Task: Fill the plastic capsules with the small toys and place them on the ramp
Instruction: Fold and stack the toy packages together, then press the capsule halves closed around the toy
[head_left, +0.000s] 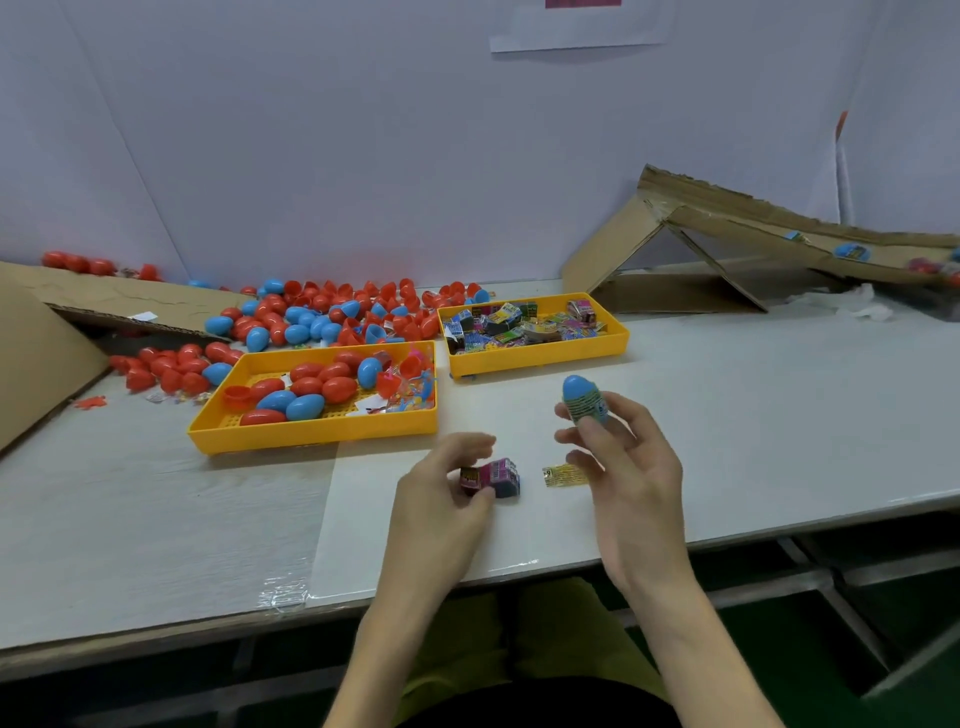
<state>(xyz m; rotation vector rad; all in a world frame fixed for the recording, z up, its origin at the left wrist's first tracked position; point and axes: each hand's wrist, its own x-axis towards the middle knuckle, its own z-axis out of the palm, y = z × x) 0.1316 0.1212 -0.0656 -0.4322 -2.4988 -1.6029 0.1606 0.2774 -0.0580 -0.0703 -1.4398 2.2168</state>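
Observation:
My right hand holds a blue egg-shaped capsule with a printed wrap, pinched between thumb and fingertips above the table. My left hand grips a small pink and blue printed sleeve resting on the table. A small yellow paper slip lies between my hands. The cardboard ramp slopes down to the right at the far right, with a wrapped blue capsule on it.
A yellow tray holds red and blue capsules and small toys. A second yellow tray holds printed sleeves. A heap of loose red and blue capsules lies behind them. A cardboard box stands at left.

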